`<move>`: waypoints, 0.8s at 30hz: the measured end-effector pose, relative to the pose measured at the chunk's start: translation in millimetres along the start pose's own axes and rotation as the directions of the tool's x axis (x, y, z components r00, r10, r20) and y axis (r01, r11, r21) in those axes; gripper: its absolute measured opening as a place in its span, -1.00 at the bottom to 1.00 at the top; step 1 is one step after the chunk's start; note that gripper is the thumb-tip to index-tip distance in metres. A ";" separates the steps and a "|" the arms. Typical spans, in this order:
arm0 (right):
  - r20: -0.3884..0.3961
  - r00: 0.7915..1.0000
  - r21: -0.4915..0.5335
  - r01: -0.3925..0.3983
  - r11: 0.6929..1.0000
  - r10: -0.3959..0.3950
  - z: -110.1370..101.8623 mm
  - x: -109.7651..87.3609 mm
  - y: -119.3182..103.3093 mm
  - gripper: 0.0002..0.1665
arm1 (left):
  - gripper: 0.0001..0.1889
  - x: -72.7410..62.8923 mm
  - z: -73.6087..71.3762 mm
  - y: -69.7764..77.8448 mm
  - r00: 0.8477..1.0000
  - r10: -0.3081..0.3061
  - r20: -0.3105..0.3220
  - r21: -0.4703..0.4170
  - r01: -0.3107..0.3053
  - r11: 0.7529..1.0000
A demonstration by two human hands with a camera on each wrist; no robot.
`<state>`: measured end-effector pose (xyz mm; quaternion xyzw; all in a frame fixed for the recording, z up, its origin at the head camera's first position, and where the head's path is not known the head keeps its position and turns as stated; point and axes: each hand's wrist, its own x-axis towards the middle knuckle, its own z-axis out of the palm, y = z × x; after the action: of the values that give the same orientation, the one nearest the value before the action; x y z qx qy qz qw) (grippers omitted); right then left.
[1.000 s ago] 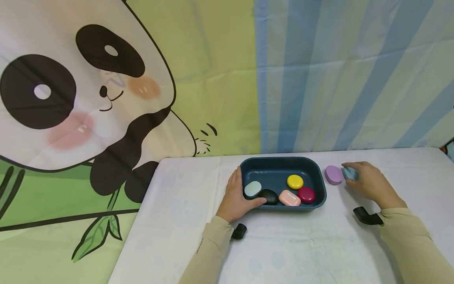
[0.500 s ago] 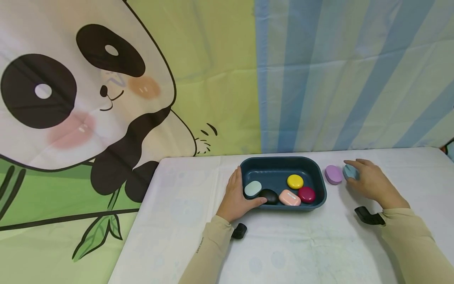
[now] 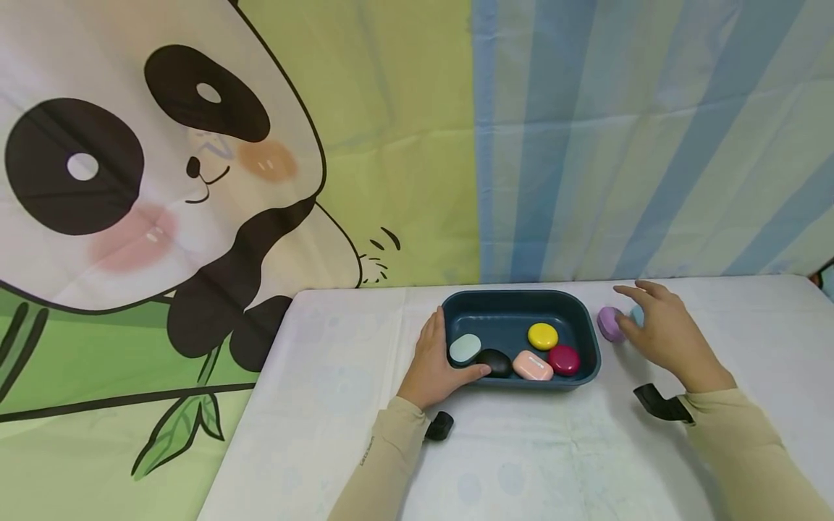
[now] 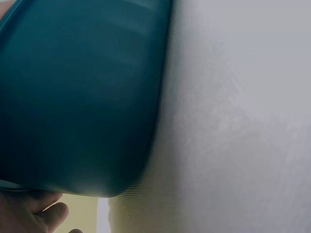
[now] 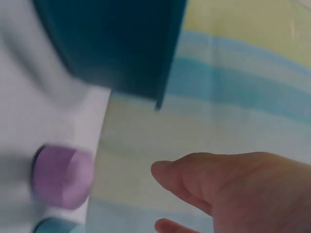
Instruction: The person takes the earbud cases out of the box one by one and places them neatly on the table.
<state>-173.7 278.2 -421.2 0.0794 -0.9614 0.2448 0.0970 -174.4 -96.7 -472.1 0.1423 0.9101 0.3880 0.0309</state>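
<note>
A dark blue rectangular tray (image 3: 502,311) stands near the back of the table. My left hand (image 3: 430,365) holds its front left corner, thumb over the front rim and fingers along the left end wall. In the left wrist view the tray's wall (image 4: 82,97) fills the upper left, with fingertips at its far end. Beyond the tray's right end, my right hand (image 3: 671,329) hovers with spread fingers over a light blue oval piece (image 3: 637,314) and close to a purple one (image 3: 609,325). In the right wrist view nothing lies between thumb and fingers.
Inside the tray lie smooth rounded pieces: pale grey-blue (image 3: 465,349), black (image 3: 496,362), pink (image 3: 533,365), yellow (image 3: 542,336) and crimson (image 3: 563,359). A white cloth (image 3: 521,449) covers the table. Behind it hangs a panda-printed curtain (image 3: 404,145).
My right hand has let go of the light blue piece, which stays beside the purple one, and has shifted left and up with its fingers spreading. The left hand keeps its place.
</note>
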 end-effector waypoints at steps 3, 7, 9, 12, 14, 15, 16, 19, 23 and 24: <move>0.017 1.000 -0.003 0.002 1.000 -0.002 1.2 0.7 -13.6 -0.44 | 0.38 0.3 0.1 0.1 1.000 -0.004 0.004 0.001 0.004 1.000; 0.018 0.999 -0.005 0.032 0.999 -0.032 3.7 1.3 -29.1 -0.44 | 0.39 0.4 0.1 -0.2 1.000 -0.003 0.003 0.006 0.003 1.000; 0.006 0.998 0.003 0.060 0.998 -0.060 5.1 1.3 -36.1 -0.43 | 0.39 0.5 0.2 -0.2 1.000 0.000 0.001 0.005 0.000 1.000; -0.012 0.995 0.014 0.103 0.995 -0.102 8.8 1.2 -45.3 -0.41 | 0.40 0.4 -0.1 -0.3 1.000 0.002 0.001 0.006 -0.002 1.000; -0.020 0.992 0.021 0.123 0.992 -0.123 11.4 1.2 -50.6 -0.42 | 0.40 0.3 -0.1 -0.4 1.000 0.003 0.001 0.008 -0.003 1.000; -0.016 0.992 0.025 0.125 0.992 -0.125 12.7 1.3 -53.4 -0.42 | 0.40 0.2 -0.1 -0.4 1.000 0.002 0.001 0.007 -0.002 1.000; -0.010 0.992 0.029 0.126 0.992 -0.126 14.3 1.6 -56.0 -0.42 | 0.40 -0.1 -0.1 -0.6 1.000 0.001 0.001 0.007 -0.001 1.000; 0.022 0.994 0.038 0.110 0.993 -0.111 18.6 2.6 -64.1 -0.40 | 0.40 -0.4 -0.2 -1.0 1.000 0.001 0.000 0.003 -0.001 1.000; 0.051 0.994 0.032 0.095 0.995 -0.096 23.2 4.1 -74.9 -0.39 | 0.41 -0.8 -1.0 -0.8 1.000 0.001 0.007 -0.005 0.000 1.000; 0.052 0.994 0.029 0.095 0.995 -0.096 24.2 4.4 -77.5 -0.38 | 0.42 -1.0 -1.5 -0.7 1.000 0.000 0.011 -0.008 0.000 1.000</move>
<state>-166.0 198.8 -405.9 0.1332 -0.9555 0.2502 0.0818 -173.8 -98.5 -471.6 0.1441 0.9083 0.3910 0.0364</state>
